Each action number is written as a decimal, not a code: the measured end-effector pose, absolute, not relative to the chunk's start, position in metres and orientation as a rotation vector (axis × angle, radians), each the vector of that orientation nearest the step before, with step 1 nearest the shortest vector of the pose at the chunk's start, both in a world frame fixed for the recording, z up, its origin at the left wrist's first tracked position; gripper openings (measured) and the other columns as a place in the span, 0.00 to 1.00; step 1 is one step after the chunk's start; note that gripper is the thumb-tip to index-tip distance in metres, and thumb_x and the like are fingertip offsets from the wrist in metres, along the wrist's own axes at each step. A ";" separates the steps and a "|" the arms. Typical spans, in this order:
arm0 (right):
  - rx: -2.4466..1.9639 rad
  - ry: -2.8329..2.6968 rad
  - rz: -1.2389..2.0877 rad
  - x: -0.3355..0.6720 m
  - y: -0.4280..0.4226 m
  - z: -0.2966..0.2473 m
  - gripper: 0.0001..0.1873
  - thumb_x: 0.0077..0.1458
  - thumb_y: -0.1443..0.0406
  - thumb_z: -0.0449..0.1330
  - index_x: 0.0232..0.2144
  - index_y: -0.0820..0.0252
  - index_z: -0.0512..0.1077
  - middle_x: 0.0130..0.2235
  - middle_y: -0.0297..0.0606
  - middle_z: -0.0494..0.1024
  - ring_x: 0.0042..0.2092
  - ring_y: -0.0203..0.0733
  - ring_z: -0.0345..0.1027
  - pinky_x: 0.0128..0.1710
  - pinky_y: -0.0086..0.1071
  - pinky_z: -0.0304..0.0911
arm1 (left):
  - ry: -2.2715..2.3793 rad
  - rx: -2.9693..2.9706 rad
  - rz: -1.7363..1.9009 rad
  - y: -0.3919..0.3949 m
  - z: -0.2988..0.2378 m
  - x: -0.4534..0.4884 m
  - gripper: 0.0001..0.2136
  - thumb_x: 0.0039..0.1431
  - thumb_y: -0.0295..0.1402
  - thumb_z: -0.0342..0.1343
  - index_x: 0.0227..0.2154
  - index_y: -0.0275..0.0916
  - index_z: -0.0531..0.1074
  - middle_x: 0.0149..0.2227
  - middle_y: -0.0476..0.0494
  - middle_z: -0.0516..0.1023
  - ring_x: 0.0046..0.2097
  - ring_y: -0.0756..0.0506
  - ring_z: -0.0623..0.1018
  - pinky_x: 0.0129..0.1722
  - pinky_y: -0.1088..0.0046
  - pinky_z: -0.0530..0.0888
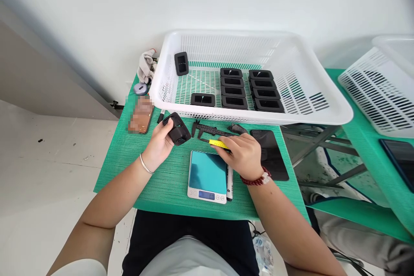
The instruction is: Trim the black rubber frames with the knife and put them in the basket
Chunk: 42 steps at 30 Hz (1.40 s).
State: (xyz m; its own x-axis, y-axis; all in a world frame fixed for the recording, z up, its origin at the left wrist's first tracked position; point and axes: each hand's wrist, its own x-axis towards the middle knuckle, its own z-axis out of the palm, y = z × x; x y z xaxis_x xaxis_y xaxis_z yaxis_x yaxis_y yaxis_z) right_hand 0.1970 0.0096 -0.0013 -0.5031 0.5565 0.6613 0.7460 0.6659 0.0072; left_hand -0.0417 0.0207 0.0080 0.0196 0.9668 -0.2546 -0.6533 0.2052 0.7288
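My left hand (160, 143) grips a black rectangular part (180, 131) with a raised rim and a hollow, holding it tilted above the table. In my right hand (242, 153) is a yellow-handled tool (217, 143), its thin dark tip pointing left toward that part without touching it. Just behind the tool lies a black vernier caliper (208, 129). Below my right hand, a digital scale (208, 174) with a shiny blue-green plate sits near the table's front edge. A white marker (230, 181) rests along the scale's right side, partly hidden by the hand.
A white plastic basket (252, 115) at the back holds several black rectangular parts (233, 91). A phone (142, 116) lies at left, near a glove (147, 67). A dark flat device (274, 155) is at right. Beyond a gap stands another table (365, 133) with a basket.
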 end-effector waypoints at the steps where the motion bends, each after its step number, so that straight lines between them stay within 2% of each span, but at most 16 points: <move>1: -0.992 -2.256 -0.376 0.197 0.010 -0.001 0.10 0.57 0.60 0.61 0.30 0.62 0.71 0.21 0.32 0.75 0.23 0.33 0.64 0.27 0.31 0.52 | 0.831 0.479 1.328 0.021 0.008 -0.042 0.12 0.51 0.37 0.64 0.37 0.37 0.76 0.36 0.46 0.79 0.37 0.49 0.78 0.38 0.73 0.75; 22: -1.067 -2.226 -0.419 0.197 0.006 -0.003 0.09 0.57 0.60 0.60 0.31 0.61 0.72 0.23 0.33 0.76 0.24 0.32 0.64 0.28 0.31 0.51 | 0.819 0.511 1.320 0.022 0.009 -0.046 0.14 0.51 0.39 0.64 0.38 0.37 0.76 0.36 0.45 0.79 0.36 0.49 0.78 0.36 0.75 0.76; 32: -1.022 -2.222 -0.431 0.195 0.006 0.001 0.07 0.56 0.62 0.61 0.31 0.61 0.71 0.22 0.32 0.75 0.24 0.33 0.64 0.28 0.32 0.51 | 0.840 0.503 1.321 0.021 0.009 -0.045 0.14 0.51 0.39 0.64 0.38 0.37 0.75 0.37 0.44 0.79 0.38 0.47 0.78 0.39 0.70 0.75; 42: -1.007 -2.241 -0.462 0.196 0.006 0.002 0.09 0.57 0.61 0.60 0.31 0.62 0.71 0.22 0.32 0.74 0.23 0.33 0.64 0.28 0.32 0.50 | 0.846 0.497 1.315 0.021 0.010 -0.045 0.13 0.52 0.39 0.64 0.37 0.37 0.75 0.36 0.45 0.78 0.36 0.48 0.78 0.37 0.72 0.75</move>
